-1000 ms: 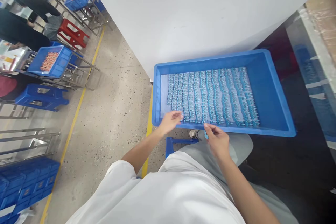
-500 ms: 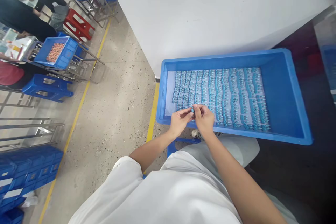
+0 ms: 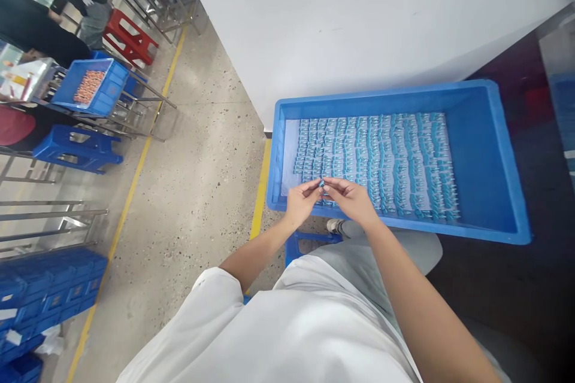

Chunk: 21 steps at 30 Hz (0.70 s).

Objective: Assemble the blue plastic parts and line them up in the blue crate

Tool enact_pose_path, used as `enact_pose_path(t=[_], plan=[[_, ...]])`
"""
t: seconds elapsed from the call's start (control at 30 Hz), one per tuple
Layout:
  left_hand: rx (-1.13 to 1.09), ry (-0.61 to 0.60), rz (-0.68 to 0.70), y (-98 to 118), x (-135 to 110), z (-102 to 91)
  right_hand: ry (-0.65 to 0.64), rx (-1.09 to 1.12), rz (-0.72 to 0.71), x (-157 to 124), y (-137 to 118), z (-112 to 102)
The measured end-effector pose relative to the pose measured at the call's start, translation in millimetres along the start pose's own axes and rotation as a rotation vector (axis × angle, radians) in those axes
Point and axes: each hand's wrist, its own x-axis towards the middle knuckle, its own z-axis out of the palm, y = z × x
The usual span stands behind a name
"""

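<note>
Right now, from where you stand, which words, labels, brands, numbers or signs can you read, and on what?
No text is readable.
White labels on the stacked blue crates: too small and blurred to read.
Large blue tray and its rows of small blue pieces: no lettering visible.

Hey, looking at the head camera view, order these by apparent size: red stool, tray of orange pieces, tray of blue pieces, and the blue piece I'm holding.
1. Tray of blue pieces, though it is nearer the camera
2. Tray of orange pieces
3. Red stool
4. Held blue piece
</note>
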Motion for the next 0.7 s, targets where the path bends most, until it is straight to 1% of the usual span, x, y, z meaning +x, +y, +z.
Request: enact_pose_path(t=[0.07,0.17,0.3,0.4,0.47,0.57,0.7], plan=[[-0.016,0.008,-0.033,1,1,0.3,0.022,0.011,0.024,1,1,-1],[-0.037,0.018,-0.062,3,0,2.3,0.098,0.022,0.031,0,5,1],[-0.038,0.018,-0.069,6,-1,1.9,0.247,0.046,-0.006,0,7,2],[-0.005,0.051,-0.093,8,1,-3.1,0.357,0.078,-0.021,0,9,-1],[0.001,0.076,-0.096,9,5,-8.4,0.406,0.103,-0.012,-3,10,-7],[0.014,0.101,-0.092,9,15,-18.2,0.441,0.148,0.021,-15,14,-20],[0.1,0.123,-0.113,5,35,-32.6,0.488,0.195,0.054,-47,22,-44]])
